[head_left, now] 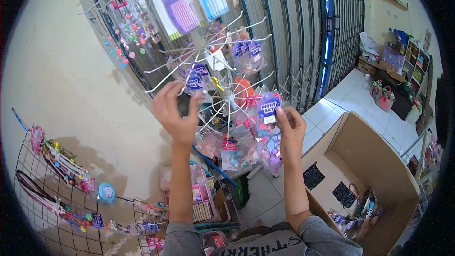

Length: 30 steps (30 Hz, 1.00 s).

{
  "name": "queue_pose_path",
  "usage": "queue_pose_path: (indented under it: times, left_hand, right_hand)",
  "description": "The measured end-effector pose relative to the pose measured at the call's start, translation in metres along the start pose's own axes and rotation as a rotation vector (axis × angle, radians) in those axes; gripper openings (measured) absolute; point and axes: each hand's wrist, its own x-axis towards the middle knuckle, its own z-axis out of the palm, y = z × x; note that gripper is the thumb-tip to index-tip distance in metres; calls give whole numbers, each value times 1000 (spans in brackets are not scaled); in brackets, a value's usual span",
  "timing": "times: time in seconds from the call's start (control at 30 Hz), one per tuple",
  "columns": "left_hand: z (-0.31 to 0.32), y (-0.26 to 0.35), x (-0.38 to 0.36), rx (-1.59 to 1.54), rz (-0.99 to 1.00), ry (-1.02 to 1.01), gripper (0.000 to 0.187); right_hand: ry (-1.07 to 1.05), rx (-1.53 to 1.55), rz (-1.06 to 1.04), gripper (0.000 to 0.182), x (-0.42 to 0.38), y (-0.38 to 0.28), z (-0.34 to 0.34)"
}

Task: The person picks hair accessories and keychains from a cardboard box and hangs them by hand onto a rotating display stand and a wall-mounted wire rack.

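Observation:
My right hand [290,127] pinches a small clear packet with a purple "Night Sky" header card [269,108] by its right edge. My left hand [176,111] is raised at the left of the white wire display rack [229,96], its thumb and fingers apart, beside a hook that bears similar purple-carded packets [194,81]. More packets with purple cards [247,48] hang on hooks at the upper right of the rack. Pink and lilac packets [251,149] hang low on it, below my right hand.
Packaged combs [177,7] hang at the top. An open cardboard box [374,161] with accessories inside stands at the lower right. Pink and clear bins [204,194] sit below the rack. A wire grid with hair accessories [61,161] lies at the left, by the wall. Behind is a folding metal gate [289,33].

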Motion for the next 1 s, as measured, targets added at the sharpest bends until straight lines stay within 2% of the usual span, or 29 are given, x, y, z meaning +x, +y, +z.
queue_pose_path:
  times: [0.13, 0.27, 0.33, 0.53, 0.6, 0.7, 0.77, 0.93, 1.0]
  left_hand:
    - [21, 1, 4, -62, 7, -12, 18]
    - [27, -25, 3, -98, -94, 20, 14]
    - [26, -35, 1, -197, -152, -32, 13]
    - [20, -54, 3, -107, -146, -59, 12]
    - [17, -54, 3, 81, -162, -30, 13]
    - [19, -61, 2, 163, -157, 31, 12]
    - [20, -62, 1, 157, -171, 38, 12]
    - [26, -67, 0, 123, -198, 28, 13]
    - [28, -68, 0, 38, -226, 32, 12]
  right_hand:
    - [31, 62, -4, 15, 19, -3, 0]
    - [-4, 44, -47, 17, 54, -5, -5]
    - [21, 92, -57, 18, 68, -13, 2]
    - [-120, 172, -56, 13, 90, -17, 18]
    - [-91, 207, -49, 16, 90, -16, 22]
    - [-127, 140, -25, 16, 92, -14, 24]
    - [-186, 82, -15, 16, 90, -13, 24]
    - [-151, 59, -17, 16, 87, -13, 24]
    - [-175, 143, 72, 14, 83, -18, 23]
